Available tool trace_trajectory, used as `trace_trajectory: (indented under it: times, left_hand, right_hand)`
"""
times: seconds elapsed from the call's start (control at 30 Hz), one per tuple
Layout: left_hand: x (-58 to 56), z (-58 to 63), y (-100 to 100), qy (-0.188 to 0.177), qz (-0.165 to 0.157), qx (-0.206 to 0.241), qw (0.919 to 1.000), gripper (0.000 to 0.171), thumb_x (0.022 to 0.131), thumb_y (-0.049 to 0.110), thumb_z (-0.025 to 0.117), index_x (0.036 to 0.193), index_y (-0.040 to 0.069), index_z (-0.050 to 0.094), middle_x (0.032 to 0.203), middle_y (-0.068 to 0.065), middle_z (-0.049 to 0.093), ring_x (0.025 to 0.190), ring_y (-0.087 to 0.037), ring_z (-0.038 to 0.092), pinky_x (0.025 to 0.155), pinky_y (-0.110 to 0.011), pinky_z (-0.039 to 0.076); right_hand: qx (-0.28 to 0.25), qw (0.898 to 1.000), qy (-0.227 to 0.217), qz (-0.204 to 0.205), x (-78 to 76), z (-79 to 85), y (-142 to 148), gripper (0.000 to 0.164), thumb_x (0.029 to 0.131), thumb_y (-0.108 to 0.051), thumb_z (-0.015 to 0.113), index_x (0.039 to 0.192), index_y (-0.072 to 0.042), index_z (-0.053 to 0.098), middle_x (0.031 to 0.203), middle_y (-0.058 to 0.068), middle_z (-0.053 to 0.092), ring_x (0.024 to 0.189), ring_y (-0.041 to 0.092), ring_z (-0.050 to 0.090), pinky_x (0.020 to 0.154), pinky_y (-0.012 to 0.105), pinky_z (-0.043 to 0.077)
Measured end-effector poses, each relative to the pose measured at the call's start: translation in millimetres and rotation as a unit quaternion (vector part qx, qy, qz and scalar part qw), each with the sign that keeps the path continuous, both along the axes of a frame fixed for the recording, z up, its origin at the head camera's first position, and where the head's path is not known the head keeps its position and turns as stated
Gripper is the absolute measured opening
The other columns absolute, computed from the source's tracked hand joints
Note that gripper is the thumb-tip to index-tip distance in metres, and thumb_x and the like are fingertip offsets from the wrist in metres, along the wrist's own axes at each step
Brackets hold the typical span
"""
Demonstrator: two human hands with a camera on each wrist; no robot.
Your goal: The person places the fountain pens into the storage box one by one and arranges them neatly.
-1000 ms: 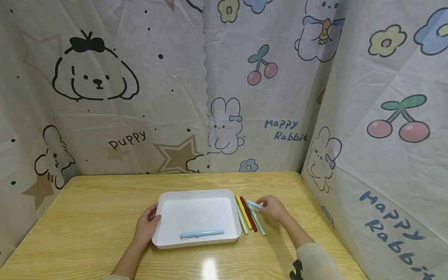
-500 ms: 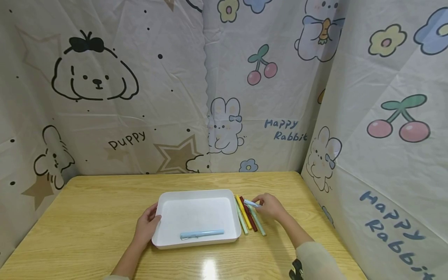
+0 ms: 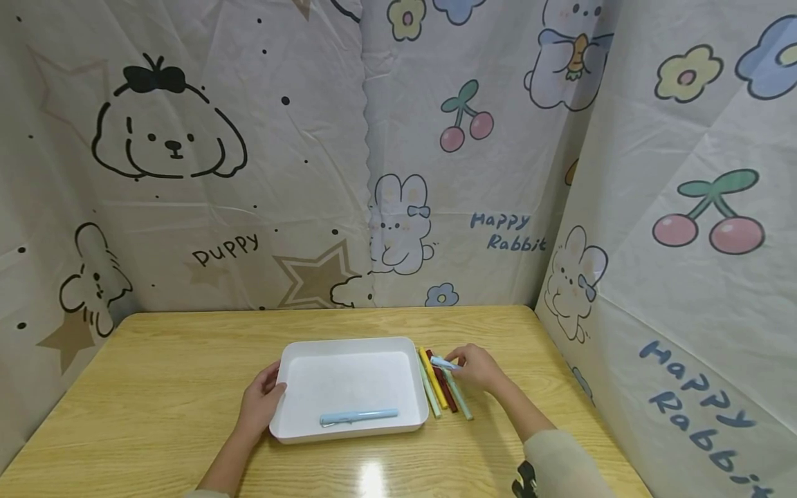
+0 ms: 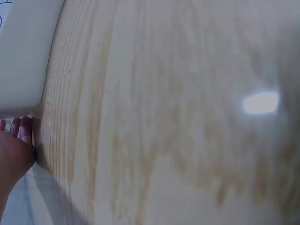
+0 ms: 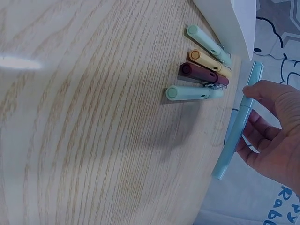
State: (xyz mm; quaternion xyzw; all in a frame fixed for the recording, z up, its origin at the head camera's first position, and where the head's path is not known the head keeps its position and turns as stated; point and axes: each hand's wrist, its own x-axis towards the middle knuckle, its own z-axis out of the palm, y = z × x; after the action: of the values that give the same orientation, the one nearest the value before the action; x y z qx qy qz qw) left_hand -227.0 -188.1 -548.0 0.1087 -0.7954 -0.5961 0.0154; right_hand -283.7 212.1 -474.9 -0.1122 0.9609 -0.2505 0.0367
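In the head view my left hand [image 3: 259,403] grips the left end of a shallow white tray [image 3: 411,351], thumb at the rim. A light blue pen [image 3: 359,416] with a clip lies in the tray along its near side. My right hand [image 3: 478,366] pinches another light blue pen [image 5: 231,140] between thumb and fingers, held above the pens to the tray's right. On the table there lie a pale green pen [image 5: 206,43], a yellow pen [image 5: 206,60], a dark red pen [image 5: 202,73] and a second pale green pen [image 5: 190,93], side by side.
The wooden table [image 3: 187,373] carries the tray and pens. Fabric printed with cartoon animals [image 3: 398,228] hangs behind the table, and another printed panel [image 3: 697,290] stands along its right side.
My right hand has moved slightly left toward the tray, carrying the light blue pen over the row of pens. The left hand and the tray stay about where they were.
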Motion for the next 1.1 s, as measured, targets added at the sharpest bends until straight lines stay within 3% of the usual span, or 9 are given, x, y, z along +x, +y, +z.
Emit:
trace_trajectory:
  times: [0.87,1.1]
  left_hand:
    - [-0.1,-2.1,2.5,0.015,0.015,-0.013,0.9997,0.049,0.094,0.008,0.044,0.142,0.001,0.034,0.141,-0.024,0.04,0.128,-0.038,0.043,0.103,-0.049,0.041]
    - [1.1,0.9,1.2,0.005,0.004,-0.002,1.0,0.049,0.095,0.007,0.042,0.143,0.002,0.032,0.144,-0.025,0.036,0.131,-0.039,0.039,0.105,-0.051,0.037]
  right_hand:
    - [0.004,0.999,-0.005,0.031,3.0,7.2,-16.8,0.019,0.074,-0.004,0.069,0.092,-0.01,0.072,0.07,0.004,0.055,0.063,0.013,0.045,0.052,0.023,0.038]
    - [0.001,0.999,-0.014,0.033,1.7,7.6,-20.1,0.016,0.076,-0.006,0.069,0.092,-0.01,0.072,0.07,0.004,0.055,0.063,0.014,0.046,0.052,0.023,0.038]
